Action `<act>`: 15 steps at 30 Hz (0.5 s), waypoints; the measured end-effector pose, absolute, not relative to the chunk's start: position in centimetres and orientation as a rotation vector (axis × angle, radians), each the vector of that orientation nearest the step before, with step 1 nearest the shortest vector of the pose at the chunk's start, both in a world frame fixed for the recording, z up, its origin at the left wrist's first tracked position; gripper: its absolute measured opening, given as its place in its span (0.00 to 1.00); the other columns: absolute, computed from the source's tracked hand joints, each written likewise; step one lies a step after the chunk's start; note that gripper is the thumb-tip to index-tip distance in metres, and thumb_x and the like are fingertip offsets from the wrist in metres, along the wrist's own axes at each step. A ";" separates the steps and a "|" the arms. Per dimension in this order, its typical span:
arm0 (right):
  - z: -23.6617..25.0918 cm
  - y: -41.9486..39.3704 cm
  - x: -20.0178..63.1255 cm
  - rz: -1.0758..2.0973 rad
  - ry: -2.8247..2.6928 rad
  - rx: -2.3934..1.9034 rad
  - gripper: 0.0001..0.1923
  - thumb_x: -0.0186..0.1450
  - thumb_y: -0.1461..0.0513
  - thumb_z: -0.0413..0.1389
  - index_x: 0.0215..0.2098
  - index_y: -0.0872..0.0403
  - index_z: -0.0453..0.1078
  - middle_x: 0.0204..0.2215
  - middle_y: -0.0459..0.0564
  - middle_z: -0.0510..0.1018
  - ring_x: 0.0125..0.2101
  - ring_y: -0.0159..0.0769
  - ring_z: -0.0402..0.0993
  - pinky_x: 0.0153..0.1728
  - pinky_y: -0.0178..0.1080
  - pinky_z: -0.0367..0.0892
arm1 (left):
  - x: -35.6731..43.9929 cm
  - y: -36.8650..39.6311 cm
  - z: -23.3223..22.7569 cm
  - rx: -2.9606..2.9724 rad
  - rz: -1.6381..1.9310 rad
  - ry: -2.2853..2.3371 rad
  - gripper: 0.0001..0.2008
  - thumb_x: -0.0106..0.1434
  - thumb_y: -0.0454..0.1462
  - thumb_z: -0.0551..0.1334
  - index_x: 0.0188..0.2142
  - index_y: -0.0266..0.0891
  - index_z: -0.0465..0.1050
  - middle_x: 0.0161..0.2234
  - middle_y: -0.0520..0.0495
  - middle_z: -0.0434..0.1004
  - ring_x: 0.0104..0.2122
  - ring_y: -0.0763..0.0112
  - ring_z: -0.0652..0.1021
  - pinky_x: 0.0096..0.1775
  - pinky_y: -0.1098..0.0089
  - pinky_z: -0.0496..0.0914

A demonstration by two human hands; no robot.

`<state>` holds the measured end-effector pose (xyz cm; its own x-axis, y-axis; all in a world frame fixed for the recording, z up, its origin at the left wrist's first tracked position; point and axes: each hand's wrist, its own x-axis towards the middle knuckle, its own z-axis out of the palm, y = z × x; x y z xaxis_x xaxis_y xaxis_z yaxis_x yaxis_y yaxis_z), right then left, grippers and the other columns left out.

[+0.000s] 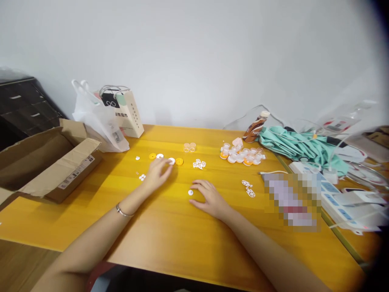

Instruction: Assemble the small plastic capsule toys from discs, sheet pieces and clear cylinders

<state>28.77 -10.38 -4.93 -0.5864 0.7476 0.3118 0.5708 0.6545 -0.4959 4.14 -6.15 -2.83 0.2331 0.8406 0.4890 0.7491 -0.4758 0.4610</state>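
Observation:
My left hand [158, 173] reaches over the table, its fingertips at the edge of a white disc [172, 161]; thumb and fingers are apart. Beside that disc lies a yellow ring-like disc [179, 162]. Behind the hand are another yellow disc [152, 156] and a second white disc [159, 156], partly covered. My right hand [209, 198] rests with thumb and fingers spread around a small round white part [190, 192], which lies on the table. Several white spoked pieces [199, 164] lie just beyond it, and two more [249, 189] to its right.
Clear round cups [189, 147] stand toward the back. Several clear-and-orange assemblies [242, 155] cluster near a brown bottle [256, 127]. An open cardboard box [79, 174] is at left, a power strip [328, 194] and green cloth [298, 144] at right. Small white pieces [142, 177] lie left.

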 end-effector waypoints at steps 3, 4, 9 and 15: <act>-5.1 -10.3 28.8 0.468 -2.372 -1.026 0.12 0.60 0.57 0.54 0.42 0.49 0.66 0.48 0.53 0.69 0.49 0.41 0.65 0.49 0.46 0.61 | 1.0 -3.7 -3.0 2.279 0.925 2.012 0.17 0.61 0.38 0.53 0.50 0.37 0.63 0.51 0.38 0.67 0.51 0.55 0.66 0.51 0.56 0.58; -5.2 -10.3 28.8 0.471 -2.369 -1.026 0.11 0.61 0.57 0.53 0.42 0.49 0.66 0.47 0.53 0.69 0.49 0.40 0.65 0.49 0.46 0.61 | 0.2 -3.2 -3.2 2.251 0.831 2.112 0.19 0.61 0.38 0.53 0.52 0.37 0.61 0.53 0.37 0.65 0.53 0.53 0.64 0.51 0.55 0.57; -5.3 -10.2 28.8 0.500 -2.373 -1.044 0.11 0.62 0.56 0.53 0.41 0.49 0.66 0.48 0.52 0.69 0.49 0.40 0.64 0.50 0.46 0.60 | -0.7 -2.1 -3.9 2.240 0.583 2.206 0.15 0.62 0.36 0.52 0.48 0.39 0.65 0.48 0.38 0.71 0.50 0.54 0.68 0.48 0.56 0.57; -5.2 -10.3 28.8 0.495 -2.357 -1.045 0.09 0.63 0.58 0.51 0.42 0.50 0.66 0.47 0.52 0.69 0.49 0.40 0.65 0.50 0.46 0.60 | 0.2 -2.9 -2.9 2.200 0.745 2.294 0.14 0.62 0.40 0.53 0.45 0.38 0.67 0.43 0.38 0.73 0.46 0.53 0.70 0.47 0.55 0.56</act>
<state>28.78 -10.31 -5.19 -0.5734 0.7611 0.3034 0.5748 0.6375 -0.5130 0.23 -2.88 -2.95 -0.0875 0.9155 0.3928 0.9716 -0.0085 0.2364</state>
